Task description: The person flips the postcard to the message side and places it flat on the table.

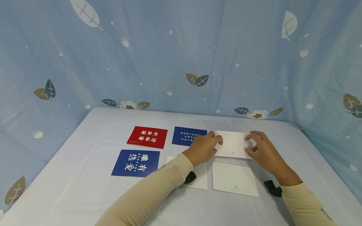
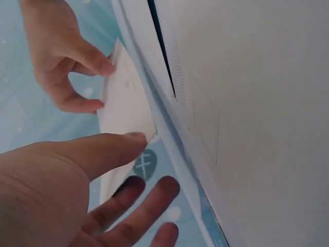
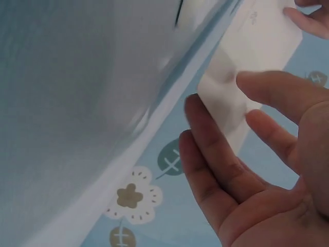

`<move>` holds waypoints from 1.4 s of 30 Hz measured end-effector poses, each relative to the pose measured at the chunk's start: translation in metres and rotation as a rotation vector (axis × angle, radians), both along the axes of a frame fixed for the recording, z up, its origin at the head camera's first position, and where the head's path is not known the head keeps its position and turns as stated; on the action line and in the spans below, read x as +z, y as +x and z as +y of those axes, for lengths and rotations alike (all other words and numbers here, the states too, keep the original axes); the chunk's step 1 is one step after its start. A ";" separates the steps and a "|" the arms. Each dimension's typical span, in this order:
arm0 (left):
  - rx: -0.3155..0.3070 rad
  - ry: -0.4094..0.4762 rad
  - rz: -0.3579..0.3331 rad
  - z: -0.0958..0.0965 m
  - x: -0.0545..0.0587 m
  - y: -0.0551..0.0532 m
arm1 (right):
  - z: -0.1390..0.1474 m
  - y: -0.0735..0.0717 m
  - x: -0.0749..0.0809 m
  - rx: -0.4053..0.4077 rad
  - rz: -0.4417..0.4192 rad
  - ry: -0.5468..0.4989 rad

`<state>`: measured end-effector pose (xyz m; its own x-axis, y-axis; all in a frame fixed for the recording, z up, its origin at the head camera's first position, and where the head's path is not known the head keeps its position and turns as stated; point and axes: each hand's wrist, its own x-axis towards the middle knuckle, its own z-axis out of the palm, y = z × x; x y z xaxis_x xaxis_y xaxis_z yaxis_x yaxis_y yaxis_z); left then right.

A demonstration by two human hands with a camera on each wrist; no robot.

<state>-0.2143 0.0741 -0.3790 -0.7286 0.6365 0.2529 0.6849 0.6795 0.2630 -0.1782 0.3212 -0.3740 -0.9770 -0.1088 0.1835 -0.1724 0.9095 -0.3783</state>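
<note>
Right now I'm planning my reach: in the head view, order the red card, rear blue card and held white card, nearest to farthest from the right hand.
1. Held white card: just left of the right hand.
2. Rear blue card: farther left.
3. Red card: leftmost of these.

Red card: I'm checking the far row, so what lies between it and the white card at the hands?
The head view shows a blue card between the red card and white card, its near right corner hidden by the left hand.

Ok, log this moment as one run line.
left hand: holds white card, left end | right hand: holds same card, right end | table: red card, two blue cards, two more white cards
</note>
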 end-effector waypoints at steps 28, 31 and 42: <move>0.055 -0.255 -0.155 0.002 -0.005 0.004 | 0.000 0.002 -0.012 0.147 -0.046 0.166; 0.054 -0.275 -0.154 0.002 -0.005 0.004 | 0.000 0.004 -0.013 0.174 -0.055 0.189; 0.058 -0.342 -0.125 0.002 -0.004 0.008 | -0.002 0.007 -0.013 0.192 -0.082 0.204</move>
